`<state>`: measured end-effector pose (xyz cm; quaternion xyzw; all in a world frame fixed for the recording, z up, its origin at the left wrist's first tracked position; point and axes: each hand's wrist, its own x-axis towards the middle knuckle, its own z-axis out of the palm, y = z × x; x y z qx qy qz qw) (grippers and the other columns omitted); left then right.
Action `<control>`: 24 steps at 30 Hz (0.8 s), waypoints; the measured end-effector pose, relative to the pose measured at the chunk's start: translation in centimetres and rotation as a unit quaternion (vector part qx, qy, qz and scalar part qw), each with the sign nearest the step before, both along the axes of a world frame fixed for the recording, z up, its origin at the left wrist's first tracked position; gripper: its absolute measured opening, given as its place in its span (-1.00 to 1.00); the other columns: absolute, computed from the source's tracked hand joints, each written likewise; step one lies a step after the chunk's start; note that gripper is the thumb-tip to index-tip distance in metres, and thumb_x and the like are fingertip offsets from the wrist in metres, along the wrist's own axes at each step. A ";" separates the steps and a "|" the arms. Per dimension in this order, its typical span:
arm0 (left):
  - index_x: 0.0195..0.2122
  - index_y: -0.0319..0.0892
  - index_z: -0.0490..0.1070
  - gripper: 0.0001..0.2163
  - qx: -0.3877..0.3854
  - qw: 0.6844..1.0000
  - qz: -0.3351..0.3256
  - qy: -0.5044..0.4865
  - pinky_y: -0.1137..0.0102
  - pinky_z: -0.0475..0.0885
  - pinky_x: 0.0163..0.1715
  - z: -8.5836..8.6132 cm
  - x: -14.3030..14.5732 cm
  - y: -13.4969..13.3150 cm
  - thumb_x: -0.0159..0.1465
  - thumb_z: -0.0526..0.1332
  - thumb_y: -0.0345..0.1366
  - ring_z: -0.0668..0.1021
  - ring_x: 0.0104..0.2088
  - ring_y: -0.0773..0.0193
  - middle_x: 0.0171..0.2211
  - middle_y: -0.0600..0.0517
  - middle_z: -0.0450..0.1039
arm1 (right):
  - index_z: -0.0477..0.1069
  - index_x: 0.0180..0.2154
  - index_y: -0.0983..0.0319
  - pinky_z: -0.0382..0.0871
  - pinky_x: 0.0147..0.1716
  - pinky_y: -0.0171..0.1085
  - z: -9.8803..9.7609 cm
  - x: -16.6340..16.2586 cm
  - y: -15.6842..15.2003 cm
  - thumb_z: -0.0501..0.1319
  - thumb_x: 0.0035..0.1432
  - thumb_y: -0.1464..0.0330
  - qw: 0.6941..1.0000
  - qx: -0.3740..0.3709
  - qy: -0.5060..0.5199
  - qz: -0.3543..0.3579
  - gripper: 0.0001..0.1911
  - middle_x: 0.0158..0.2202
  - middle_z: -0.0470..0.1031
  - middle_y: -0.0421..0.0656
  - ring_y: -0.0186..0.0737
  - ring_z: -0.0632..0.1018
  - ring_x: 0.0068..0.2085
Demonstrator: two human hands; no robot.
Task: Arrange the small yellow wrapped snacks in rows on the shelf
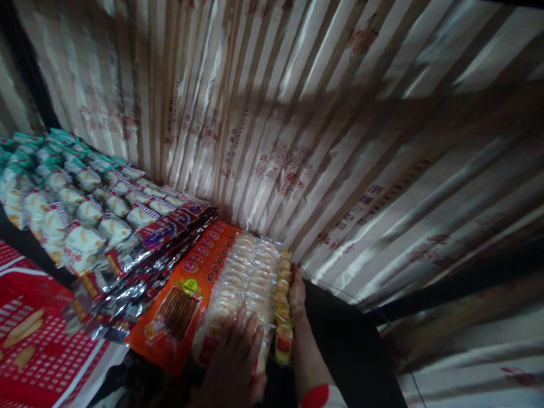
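Observation:
My left hand [238, 350] lies with spread fingers on the near end of a clear plastic pack of pale, round rice crackers [237, 274]. At the right side of that pack stands a narrow column of small yellow packets [284, 307]. My right hand [297, 294] rests against the outer side of these packets, its fingers mostly hidden and blurred. Left of the crackers is an orange snack bag [189, 296] with brown sticks pictured on it, partly beneath the cracker pack.
Stacked red, white and purple snack bags [113, 227] fan out at the left, with green-topped bags [63, 138] behind. A red shopping basket [27, 331] sits at the lower left. Pleated, printed plastic sheeting [279, 126] walls the back, above a dark shelf surface [342, 351].

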<state>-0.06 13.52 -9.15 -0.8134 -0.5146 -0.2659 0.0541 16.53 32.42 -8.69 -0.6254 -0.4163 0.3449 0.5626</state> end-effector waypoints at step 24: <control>0.19 -0.24 0.09 -0.38 -0.033 0.999 0.000 0.022 0.05 -0.01 0.18 1.4 -0.3 -0.3 0.16 0.09 -0.02 0.06 0.24 -0.05 0.23 -0.12 0.06 | 0.36 -0.24 0.27 0.45 -0.39 -0.28 0.4 3.1 -5.2 0.06 0.02 0.17 0.994 -0.065 0.022 -0.080 -0.65 -0.27 0.54 -0.05 -0.23 0.57 -0.34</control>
